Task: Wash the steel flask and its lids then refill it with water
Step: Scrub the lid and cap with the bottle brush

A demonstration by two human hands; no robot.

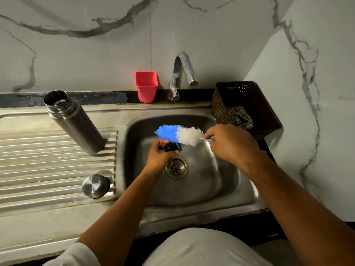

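Note:
The open steel flask stands upright on the ribbed drainboard, left of the sink basin. Its steel cup lid sits upside down near the basin's left rim. Over the basin, my left hand grips the small black inner lid. My right hand holds the handle of a blue-and-white bottle brush, whose bristles lie just above and against the black lid.
A steel tap rises behind the basin, with no water running. A red plastic cup stands to its left. A brown perforated basket holding a checked cloth sits at the basin's right. The drain lies below my left hand.

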